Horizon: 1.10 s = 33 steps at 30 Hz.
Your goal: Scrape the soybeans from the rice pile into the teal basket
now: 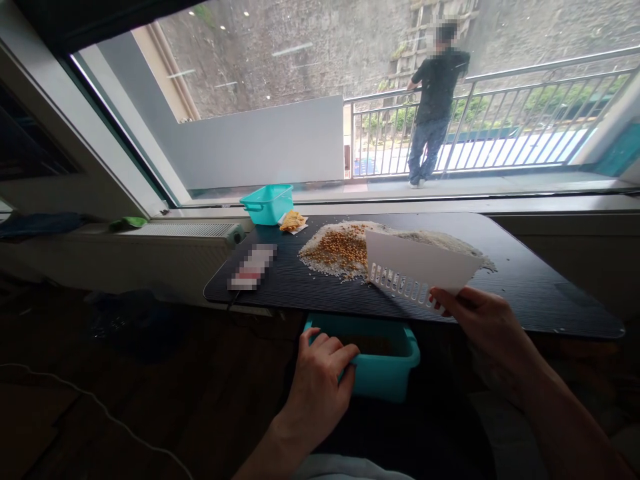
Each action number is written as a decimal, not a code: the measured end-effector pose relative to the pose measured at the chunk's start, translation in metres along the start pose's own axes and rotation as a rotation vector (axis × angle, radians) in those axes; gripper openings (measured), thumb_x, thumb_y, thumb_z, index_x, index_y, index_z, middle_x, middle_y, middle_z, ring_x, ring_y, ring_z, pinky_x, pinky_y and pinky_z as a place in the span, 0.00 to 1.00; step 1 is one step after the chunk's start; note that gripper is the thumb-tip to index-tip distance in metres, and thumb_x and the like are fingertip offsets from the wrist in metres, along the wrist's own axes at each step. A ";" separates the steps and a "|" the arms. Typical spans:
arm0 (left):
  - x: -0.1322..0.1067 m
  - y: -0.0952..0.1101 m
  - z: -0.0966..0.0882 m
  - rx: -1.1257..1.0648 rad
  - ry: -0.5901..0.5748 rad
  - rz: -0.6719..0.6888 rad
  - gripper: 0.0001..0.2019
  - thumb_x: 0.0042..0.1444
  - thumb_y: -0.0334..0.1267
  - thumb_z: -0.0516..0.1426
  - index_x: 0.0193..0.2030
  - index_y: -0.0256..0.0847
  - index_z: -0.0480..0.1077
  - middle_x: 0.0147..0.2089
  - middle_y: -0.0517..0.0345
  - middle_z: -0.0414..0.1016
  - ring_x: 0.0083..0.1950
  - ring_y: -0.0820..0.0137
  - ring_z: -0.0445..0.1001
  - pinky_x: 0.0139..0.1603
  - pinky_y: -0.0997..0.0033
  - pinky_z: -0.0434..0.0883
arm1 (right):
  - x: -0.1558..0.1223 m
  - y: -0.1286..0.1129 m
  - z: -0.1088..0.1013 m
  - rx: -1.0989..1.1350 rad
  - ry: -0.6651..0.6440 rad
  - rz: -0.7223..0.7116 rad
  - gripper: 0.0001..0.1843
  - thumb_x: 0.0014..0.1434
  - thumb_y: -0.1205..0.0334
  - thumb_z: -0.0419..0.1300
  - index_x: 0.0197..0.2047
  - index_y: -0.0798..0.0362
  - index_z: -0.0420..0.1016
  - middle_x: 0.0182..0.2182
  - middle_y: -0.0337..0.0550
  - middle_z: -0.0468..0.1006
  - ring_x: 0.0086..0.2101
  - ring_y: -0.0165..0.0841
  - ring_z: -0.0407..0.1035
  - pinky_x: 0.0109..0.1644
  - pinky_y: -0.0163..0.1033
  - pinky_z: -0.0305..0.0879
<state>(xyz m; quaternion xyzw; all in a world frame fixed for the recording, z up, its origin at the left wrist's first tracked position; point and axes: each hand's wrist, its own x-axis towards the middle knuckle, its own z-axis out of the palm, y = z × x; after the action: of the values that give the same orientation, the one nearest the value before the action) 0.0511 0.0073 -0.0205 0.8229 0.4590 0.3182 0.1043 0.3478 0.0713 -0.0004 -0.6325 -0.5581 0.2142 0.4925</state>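
Observation:
My right hand is closed on the lower right corner of a white slotted plastic panel, with fingers by its row of slots. The panel is tilted over a dark table, its left end beside a heap of golden beans. White grains spread around the beans and behind the panel. Below the table's front edge, my left hand is wrapped over the near rim of a teal plastic bin. Something brownish lies in the bin's shadow, too dark to name.
A second teal bin stands at the table's back left, beside a yellowish lump on white paper. A blurred flat device with a cable lies at the left. A radiator runs under the window. Outside, a person leans on a railing.

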 end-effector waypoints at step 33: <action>0.003 -0.016 -0.011 0.050 0.014 0.065 0.13 0.65 0.27 0.55 0.41 0.43 0.81 0.33 0.57 0.81 0.38 0.62 0.78 0.64 0.44 0.67 | -0.006 -0.020 0.009 0.090 -0.360 -0.042 0.37 0.43 0.19 0.70 0.31 0.48 0.89 0.30 0.47 0.89 0.31 0.45 0.81 0.38 0.48 0.81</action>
<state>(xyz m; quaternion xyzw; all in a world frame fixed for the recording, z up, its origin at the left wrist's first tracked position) 0.0348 0.0172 -0.0183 0.8374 0.4408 0.3155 0.0700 0.3287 0.0673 0.0116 -0.5496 -0.6400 0.3384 0.4169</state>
